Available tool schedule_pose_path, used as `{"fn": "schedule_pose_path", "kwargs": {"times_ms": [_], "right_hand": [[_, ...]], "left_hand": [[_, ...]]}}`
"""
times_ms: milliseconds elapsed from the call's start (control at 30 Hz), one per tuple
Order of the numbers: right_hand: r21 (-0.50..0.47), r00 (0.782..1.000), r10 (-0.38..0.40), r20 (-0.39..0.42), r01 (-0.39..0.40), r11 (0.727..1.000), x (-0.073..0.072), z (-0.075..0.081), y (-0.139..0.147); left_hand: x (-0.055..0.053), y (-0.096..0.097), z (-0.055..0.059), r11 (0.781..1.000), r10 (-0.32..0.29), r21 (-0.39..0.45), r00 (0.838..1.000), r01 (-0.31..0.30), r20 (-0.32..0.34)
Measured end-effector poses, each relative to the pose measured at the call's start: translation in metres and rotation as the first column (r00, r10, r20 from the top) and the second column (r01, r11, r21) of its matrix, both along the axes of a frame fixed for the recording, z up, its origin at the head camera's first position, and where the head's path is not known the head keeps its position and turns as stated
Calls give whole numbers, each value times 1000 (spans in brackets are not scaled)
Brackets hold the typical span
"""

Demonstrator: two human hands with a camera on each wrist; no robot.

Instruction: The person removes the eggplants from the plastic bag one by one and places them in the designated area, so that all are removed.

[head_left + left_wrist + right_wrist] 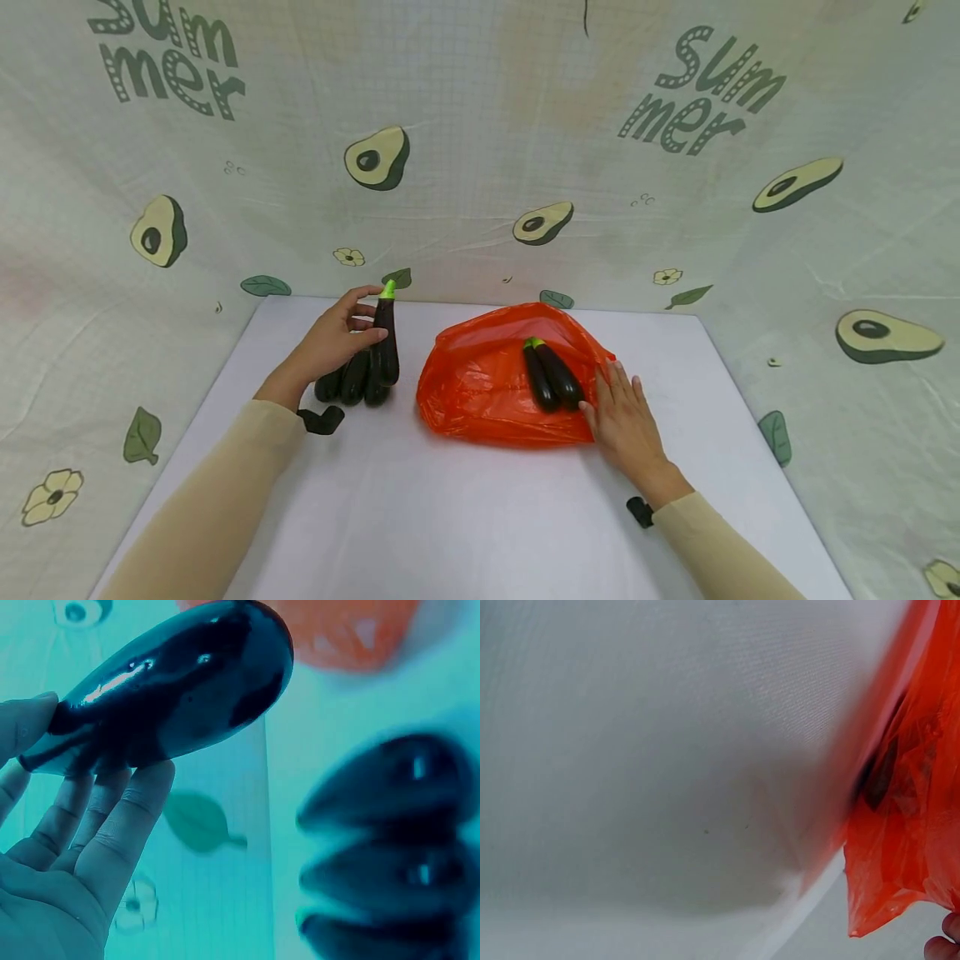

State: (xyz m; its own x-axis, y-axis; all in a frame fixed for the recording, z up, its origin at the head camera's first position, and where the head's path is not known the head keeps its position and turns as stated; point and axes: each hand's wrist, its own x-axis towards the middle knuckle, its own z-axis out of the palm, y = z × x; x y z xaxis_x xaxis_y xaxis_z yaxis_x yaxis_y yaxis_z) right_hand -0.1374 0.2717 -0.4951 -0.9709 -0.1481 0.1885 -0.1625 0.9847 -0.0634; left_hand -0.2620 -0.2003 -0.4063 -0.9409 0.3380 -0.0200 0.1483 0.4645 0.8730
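My left hand [335,335] holds a dark eggplant [386,342] with a bright green stem end, raised and nearly upright. In the left wrist view the eggplant [187,682] is pinched between thumb and fingers near its narrow end. Below that hand, three more eggplants [353,382] lie side by side on the table. An orange-red plastic bag [472,375] lies spread open in the middle, with two eggplants [553,377] together in its right part. My right hand [626,421] rests at the bag's right edge with its fingers straight.
The white table [480,517] reaches back to a hanging cloth [465,92] printed with avocados, leaves and lettering, which also runs down both sides. In the right wrist view, the bag's edge [889,885] stands up from the white surface.
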Motion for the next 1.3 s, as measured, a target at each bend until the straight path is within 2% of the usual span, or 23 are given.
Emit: {"fn": "schedule_pose_path", "kwargs": {"times_ms": [167,333,533,767,1100,1300], "right_hand": [[0,1000,-6,11,6,1000,0,0,0],[3,1000,-9,12,9,1000,0,0,0],[-1,1000,-12,18,12,1000,0,0,-1],[11,999,-28,35,28,1000,0,0,-2],[14,999,-36,35,35,999,1,0,-1],[11,999,-29,28,29,1000,1,-1,-1]], "left_hand": [[1,-30,2,999,28,-32,1000,-28,-11],[-1,-57,-1,997,68,-36,998,-69,-12],[0,-81,-4,992,100,-79,995,-102,-26],[-1,-95,-5,980,130,-148,992,-130,-11],[-8,-108,-20,974,166,-159,986,-163,6],[-9,-113,-25,970,174,-179,984,-166,30]]}}
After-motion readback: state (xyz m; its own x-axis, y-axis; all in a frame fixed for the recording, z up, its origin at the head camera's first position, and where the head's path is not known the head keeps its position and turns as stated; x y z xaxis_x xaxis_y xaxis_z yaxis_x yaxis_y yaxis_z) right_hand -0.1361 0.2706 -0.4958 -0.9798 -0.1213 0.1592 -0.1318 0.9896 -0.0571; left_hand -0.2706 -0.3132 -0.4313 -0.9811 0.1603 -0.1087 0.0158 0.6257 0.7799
